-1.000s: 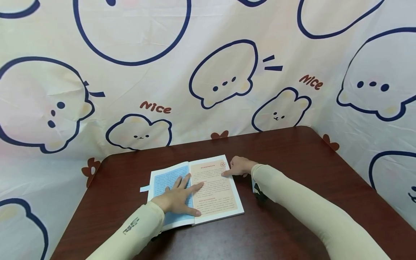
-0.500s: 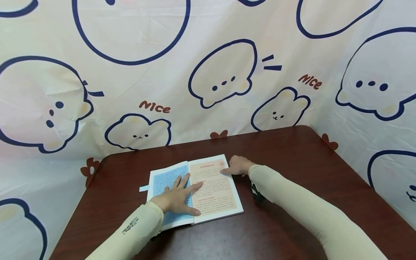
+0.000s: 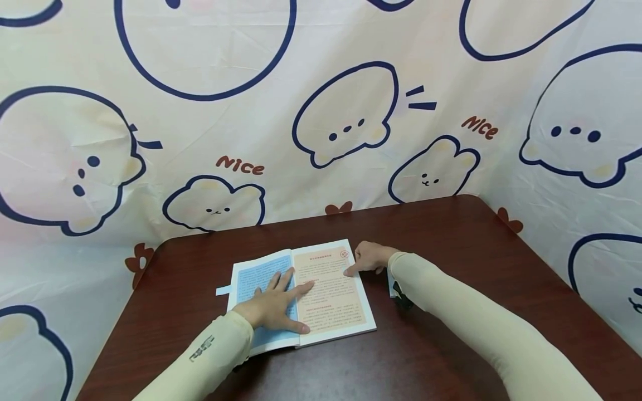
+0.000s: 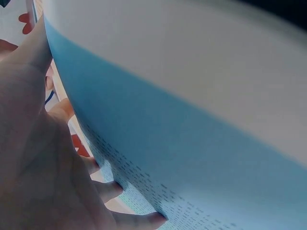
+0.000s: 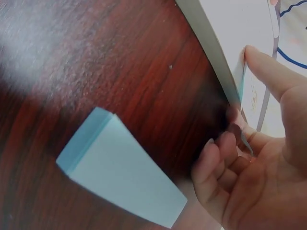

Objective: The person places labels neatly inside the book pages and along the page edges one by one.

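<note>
An open book (image 3: 331, 317) lies on the dark wooden table, with a blue printed page on the left and a cream one on the right. The left hand (image 3: 273, 306) rests across the middle fold with its fingers spread, pressing both pages. At the right edge, the right hand (image 3: 370, 257) pinches the book, thumb on the page and index finger beneath; its other fingers are curled. How many leaves are between them cannot be told. In the right wrist view a light-blue folded flap (image 5: 124, 172) stands out over the table, near the curled fingers.
A light-blue strip (image 3: 223, 291) sticks out beyond the book's left edge. The dark table (image 3: 421, 223) has rounded back corners. A patterned cloth (image 3: 346, 33) hangs behind it and along both sides.
My right hand has shifted slightly left and then back right, and its thumb now sits a little lower on the page edge. The left hand and the book stay in place.
</note>
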The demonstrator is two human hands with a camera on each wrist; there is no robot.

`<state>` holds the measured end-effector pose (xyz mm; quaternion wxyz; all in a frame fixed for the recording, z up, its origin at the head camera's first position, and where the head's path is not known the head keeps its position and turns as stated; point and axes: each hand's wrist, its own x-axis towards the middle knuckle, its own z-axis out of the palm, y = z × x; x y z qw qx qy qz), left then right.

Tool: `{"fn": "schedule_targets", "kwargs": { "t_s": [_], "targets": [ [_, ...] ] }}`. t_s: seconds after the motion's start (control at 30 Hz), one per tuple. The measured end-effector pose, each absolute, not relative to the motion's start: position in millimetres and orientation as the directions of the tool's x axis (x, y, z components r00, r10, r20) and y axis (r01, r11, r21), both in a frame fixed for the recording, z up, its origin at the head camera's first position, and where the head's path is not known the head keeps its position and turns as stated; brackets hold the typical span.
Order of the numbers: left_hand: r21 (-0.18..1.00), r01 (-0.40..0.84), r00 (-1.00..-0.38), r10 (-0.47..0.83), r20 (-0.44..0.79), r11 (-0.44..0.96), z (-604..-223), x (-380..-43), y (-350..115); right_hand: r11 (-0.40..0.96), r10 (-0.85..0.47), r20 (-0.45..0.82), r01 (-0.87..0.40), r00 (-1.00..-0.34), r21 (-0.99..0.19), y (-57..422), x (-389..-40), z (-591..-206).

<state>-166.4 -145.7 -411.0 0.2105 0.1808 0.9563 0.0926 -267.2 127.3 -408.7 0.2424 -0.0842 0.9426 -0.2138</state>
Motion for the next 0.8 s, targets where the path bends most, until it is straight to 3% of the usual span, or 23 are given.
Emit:
{"fn": "schedule_targets", "kwargs": {
  "t_s": [0.3, 0.8],
  "targets": [
    [0.246, 0.319, -0.847, 0.392, -0.358, 0.915, -410.5, -167.5, -145.1, 0.907, -0.186, -0.372, -0.013, -0.909, -0.420, 123.1, -268.3, -412.4],
    [0.254, 0.316, -0.846, 0.392, -0.362, 0.914, -408.6, -165.9, -146.0, 0.901, -0.208, -0.409, -0.011, -0.888, -0.434, 122.1, -271.1, -412.2]
  ]
}}
